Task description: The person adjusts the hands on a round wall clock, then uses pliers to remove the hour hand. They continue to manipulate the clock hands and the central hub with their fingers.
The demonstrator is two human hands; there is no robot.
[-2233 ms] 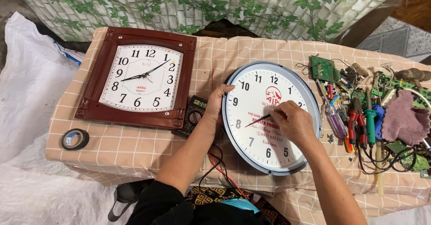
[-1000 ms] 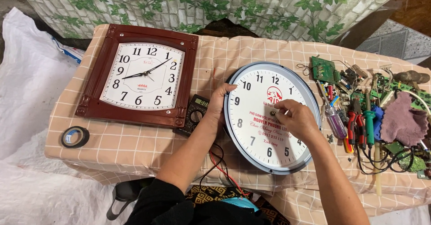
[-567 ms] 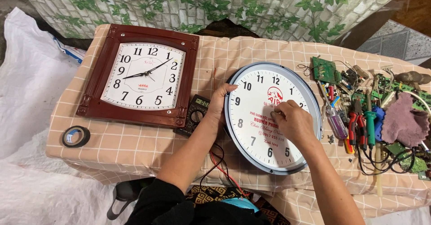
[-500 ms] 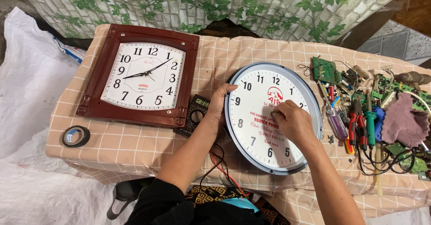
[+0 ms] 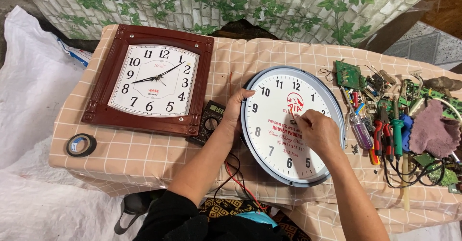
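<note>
Near the front edge of the surface (image 5: pixel 144 154), which wears a checked peach cloth, lies a round white wall clock (image 5: pixel 281 140) with a grey rim. It lies flat on its back, face up, so both hands can get at it. The left hand (image 5: pixel 236 108) rests on the clock's left rim with its fingers spread, not closed on anything; it looks like it keeps the clock from sliding. The right hand (image 5: pixel 317 131) sits over the middle of the face. Its fingertips are pinched shut on something small and thin at the centre, maybe a clock hand, but it is too small to tell.

Just left of the round clock sits a black multimeter (image 5: pixel 208 121), and its red and black wires (image 5: pixel 236 173) hang over the front edge. A roll of black tape (image 5: pixel 81 145) lies near the left end. Farther back lies a square clock (image 5: pixel 154 80) in a dark red frame, also face up.

On the right, loose tools lie in a heap: screwdrivers (image 5: pixel 358 125), pliers (image 5: pixel 378 137), green circuit boards (image 5: pixel 350 75) and a purple rag (image 5: pixel 433 133). No box or tray holds them.
</note>
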